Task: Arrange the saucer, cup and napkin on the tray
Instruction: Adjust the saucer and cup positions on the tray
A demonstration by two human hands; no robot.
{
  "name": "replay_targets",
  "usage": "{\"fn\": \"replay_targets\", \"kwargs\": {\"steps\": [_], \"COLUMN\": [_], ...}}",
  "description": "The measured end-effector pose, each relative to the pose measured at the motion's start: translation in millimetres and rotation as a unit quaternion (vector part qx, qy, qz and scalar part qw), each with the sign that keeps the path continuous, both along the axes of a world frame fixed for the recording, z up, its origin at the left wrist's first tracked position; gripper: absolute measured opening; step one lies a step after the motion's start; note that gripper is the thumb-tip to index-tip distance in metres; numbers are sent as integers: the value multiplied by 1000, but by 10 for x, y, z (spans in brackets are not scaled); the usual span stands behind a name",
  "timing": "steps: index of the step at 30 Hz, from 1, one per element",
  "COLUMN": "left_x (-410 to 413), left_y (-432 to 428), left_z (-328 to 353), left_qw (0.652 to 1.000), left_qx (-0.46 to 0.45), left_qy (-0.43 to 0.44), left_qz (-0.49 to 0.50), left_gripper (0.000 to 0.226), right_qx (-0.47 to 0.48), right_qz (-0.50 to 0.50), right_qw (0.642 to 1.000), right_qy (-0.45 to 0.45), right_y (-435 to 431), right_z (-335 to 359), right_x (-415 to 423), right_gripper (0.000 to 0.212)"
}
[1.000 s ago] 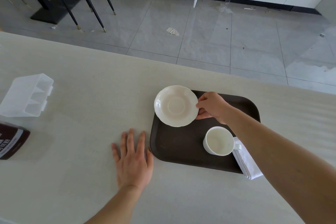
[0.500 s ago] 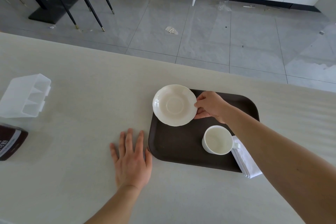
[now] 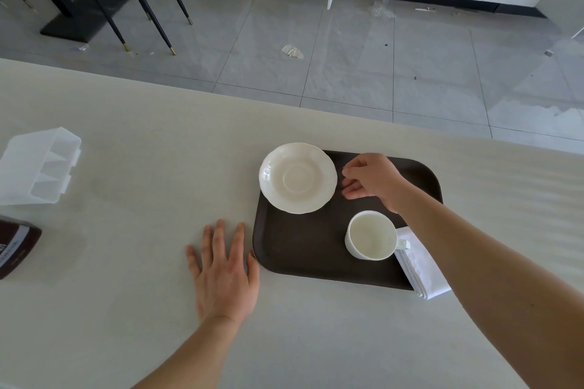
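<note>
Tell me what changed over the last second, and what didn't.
The right hand let go of the saucer: earlier its fingers pinched the rim, now they are open and just clear of it. The saucer sits at the tray's far left corner, overhanging its edge. The cup, napkin and the left hand, flat on the counter, stayed put.

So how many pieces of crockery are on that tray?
2: a saucer at the tray's far left corner, overhanging its edge, and a cup near the front right, beside the napkin.
</note>
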State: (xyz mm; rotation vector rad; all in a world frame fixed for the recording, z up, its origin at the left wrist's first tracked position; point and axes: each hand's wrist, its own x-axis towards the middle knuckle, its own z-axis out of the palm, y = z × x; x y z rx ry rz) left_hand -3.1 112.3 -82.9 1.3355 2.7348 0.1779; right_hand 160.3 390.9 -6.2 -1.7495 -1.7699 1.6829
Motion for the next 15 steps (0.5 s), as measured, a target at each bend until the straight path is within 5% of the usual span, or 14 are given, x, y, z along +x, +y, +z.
{"fn": "replay_targets", "kwargs": {"steps": [15], "left_x": [7], "left_y": [-5], "left_z": [-3], "left_qw": [1000], "left_qx": [9], "left_qy": [3], "left_qz": [3], "left_gripper": [57], "right_qx": [165], "right_qz": [17], "right_qw": [986], "right_qy": [-19], "right_y": [-600], "right_z": [314], "right_x": [1180], "right_gripper": [37]}}
